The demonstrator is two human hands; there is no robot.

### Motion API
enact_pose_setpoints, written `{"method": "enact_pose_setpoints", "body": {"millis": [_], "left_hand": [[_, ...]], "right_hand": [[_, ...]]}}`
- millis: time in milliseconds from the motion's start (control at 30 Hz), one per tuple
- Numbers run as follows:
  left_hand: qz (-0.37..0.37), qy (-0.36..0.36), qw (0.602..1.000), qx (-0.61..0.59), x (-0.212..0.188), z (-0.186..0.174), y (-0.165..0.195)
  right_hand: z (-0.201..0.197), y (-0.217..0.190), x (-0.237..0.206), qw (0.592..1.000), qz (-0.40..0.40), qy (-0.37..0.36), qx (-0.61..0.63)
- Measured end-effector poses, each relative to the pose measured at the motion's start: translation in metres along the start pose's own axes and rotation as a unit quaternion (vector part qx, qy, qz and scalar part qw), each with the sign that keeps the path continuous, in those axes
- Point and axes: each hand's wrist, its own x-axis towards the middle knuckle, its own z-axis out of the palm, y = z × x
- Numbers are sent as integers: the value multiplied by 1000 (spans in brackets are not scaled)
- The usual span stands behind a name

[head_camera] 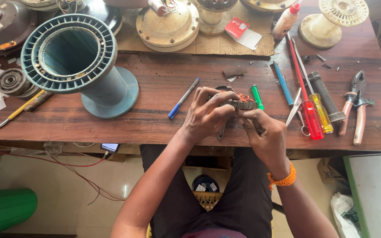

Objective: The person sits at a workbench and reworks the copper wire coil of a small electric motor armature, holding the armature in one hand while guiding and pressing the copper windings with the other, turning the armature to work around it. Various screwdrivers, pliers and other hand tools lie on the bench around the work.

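Note:
Both hands meet over the front edge of the wooden workbench (164,79). My left hand (208,115) curls around a small round motor stator (245,102) with copper windings, gripping it from the left. My right hand (264,134), an orange thread band on its wrist, pinches the stator's near side from below. A green pen-like tool (256,97) lies just behind the stator. A blue pen (183,98) lies to the left of my left hand.
A large teal spool (78,61) lies at the left. To the right lie screwdrivers (307,103), scissors (297,110) and pliers (354,105). Cream motor housings (168,26) and a glue bottle (286,20) stand at the back. A green bin (5,209) is on the floor.

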Motion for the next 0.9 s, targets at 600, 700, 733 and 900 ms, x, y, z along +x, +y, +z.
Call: {"method": "enact_pose_setpoints", "body": {"millis": [600,700,733,900], "left_hand": [[-16,80,996,-20,-8,5,0],[-17,75,997,-10,-7,4,1],[-20,73,997,-16,-7,3,2],[-29,67,997,-34,-6,4,2]], "right_hand": [[-16,-37,35,997,-41,-25,-67],[-9,-39,51,995,-5,-37,-92],[-7,-40,55,995,-3,-45,-85],[-5,-35,68,995,30,-85,-36]]}}
